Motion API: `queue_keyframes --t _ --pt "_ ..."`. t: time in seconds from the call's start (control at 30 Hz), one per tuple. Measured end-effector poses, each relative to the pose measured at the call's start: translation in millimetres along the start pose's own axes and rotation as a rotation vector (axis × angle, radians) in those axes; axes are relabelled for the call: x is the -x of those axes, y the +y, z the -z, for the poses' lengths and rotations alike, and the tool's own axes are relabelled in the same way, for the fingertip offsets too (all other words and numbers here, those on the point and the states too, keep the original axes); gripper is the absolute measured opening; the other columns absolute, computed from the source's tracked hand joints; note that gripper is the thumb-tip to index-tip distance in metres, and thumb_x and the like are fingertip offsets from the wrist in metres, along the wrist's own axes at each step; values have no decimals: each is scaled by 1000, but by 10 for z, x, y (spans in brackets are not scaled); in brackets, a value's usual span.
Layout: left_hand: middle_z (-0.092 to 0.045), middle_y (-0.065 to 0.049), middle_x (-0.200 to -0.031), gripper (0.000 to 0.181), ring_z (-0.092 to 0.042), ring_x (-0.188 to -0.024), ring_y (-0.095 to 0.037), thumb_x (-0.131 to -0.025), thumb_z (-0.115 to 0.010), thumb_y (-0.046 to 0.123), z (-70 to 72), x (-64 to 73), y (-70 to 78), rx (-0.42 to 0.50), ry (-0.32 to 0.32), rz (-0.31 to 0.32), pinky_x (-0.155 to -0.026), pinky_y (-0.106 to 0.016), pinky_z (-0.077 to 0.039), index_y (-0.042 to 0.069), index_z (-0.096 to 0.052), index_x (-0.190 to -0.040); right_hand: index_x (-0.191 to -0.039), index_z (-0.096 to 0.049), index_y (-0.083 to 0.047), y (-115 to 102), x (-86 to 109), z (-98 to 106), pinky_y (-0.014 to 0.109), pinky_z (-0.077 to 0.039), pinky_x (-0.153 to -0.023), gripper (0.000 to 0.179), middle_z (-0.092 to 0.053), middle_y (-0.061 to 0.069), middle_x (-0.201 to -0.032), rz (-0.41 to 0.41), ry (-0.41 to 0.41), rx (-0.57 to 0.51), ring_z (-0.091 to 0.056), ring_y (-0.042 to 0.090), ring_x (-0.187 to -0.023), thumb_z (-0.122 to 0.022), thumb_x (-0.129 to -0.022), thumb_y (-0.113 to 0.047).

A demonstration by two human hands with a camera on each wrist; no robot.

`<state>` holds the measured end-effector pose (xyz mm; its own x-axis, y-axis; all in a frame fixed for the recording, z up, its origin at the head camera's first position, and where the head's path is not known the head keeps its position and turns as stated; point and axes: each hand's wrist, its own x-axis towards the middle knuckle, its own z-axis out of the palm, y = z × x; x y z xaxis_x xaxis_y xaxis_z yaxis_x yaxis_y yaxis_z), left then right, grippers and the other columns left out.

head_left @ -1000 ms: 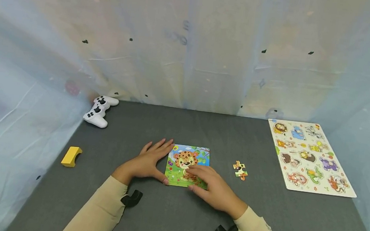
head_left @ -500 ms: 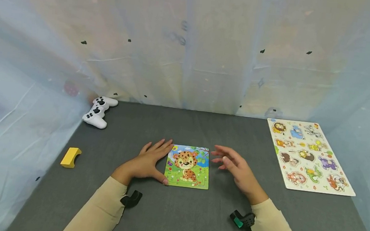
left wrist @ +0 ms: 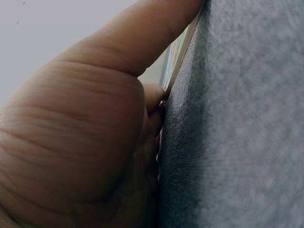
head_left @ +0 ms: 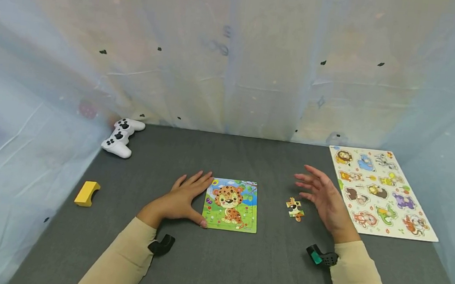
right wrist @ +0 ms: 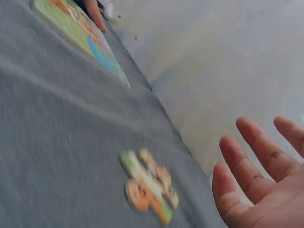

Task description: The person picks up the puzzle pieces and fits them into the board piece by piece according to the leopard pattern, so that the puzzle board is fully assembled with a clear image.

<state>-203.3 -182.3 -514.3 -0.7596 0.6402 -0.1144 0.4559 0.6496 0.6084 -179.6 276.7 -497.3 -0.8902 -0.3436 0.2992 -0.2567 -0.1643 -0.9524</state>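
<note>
A square leopard jigsaw puzzle (head_left: 234, 207) lies flat in the middle of the table in the head view. My left hand (head_left: 181, 202) rests along its left edge, fingers spread and thumb at the near left corner; in the left wrist view the thumb (left wrist: 137, 33) reaches to the puzzle's rim. To the right lies a small loose jigsaw piece (head_left: 295, 209), or a few together; I cannot tell which. Beside it, my right hand (head_left: 327, 201) hovers with relaxed fingers and holds nothing. The right wrist view shows its spread fingertips (right wrist: 232, 149) apart from the loose jigsaw piece.
An animal peg board (head_left: 382, 195) lies at the back right, just beyond the right hand. At the back left sits a white game controller (head_left: 121, 138). A yellow arch block (head_left: 87, 193) stands near the left edge. A draped curtain (head_left: 236, 59) closes off the back.
My right hand has lifted off the leopard puzzle and moved right, passing over the loose jigsaw piece to its right side. The left hand and the puzzle have stayed put.
</note>
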Motion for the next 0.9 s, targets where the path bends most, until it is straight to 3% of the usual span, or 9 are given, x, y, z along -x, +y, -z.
queue_keyframes --t 0.3,0.4,0.5,0.6,0.7,0.8,0.9 --pt "-8 -1 -182 136 1 -166 -28 -75 -95 66 4 3 7 8 -3 -2 -125 -65 8 15 -19 -177 -171 -30 0 270 73 164 30 -47 -106 58 -48 36 -152 -76 -7 194 -56 31 -137 -27 -121 -28" --pt "-8 -1 -182 136 1 -166 -28 -75 -95 66 5 2 12 5 -4 3 -125 -65 8 16 -19 -177 -171 -31 0 245 72 159 26 -48 -105 55 -49 35 -153 -112 -39 273 -55 34 -138 -38 -120 -20" --pt "-8 -1 -182 136 1 -166 -28 -75 -95 66 7 1 18 5 -3 3 -125 -65 8 15 -20 -177 -170 -34 -3 201 83 162 25 -45 -108 61 -49 26 -159 -190 -94 401 -50 37 -144 -58 -115 -15" --pt "-8 -2 -182 137 1 -166 -29 -75 -95 66 8 -1 22 7 -6 0 -125 -65 8 15 -19 -176 -170 -38 -8 146 102 158 40 -42 -117 76 -43 16 -168 -294 -154 537 -40 40 -152 -77 -106 -22" --pt "-9 -3 -182 137 0 -166 -30 -74 -95 66 12 0 27 9 -7 -2 -125 -66 8 15 -20 -176 -167 -43 -7 76 105 140 62 -34 -119 85 -37 17 -170 -327 -206 675 -33 43 -155 -87 -98 -30" --pt "-9 -3 -182 137 0 -166 -30 -74 -95 66 17 2 31 8 -3 -1 -125 -65 8 15 -20 -176 -156 -56 -3 17 97 108 72 -32 -115 74 -36 21 -168 -300 -219 771 -30 49 -154 -90 -95 -28" --pt "-10 -4 -182 137 0 -166 -30 -74 -96 65 17 4 27 9 0 -1 -125 -66 7 14 -20 -176 -140 -67 -2 -9 81 70 73 -32 -113 54 -38 23 -166 -284 -205 794 -28 53 -153 -89 -95 -21"
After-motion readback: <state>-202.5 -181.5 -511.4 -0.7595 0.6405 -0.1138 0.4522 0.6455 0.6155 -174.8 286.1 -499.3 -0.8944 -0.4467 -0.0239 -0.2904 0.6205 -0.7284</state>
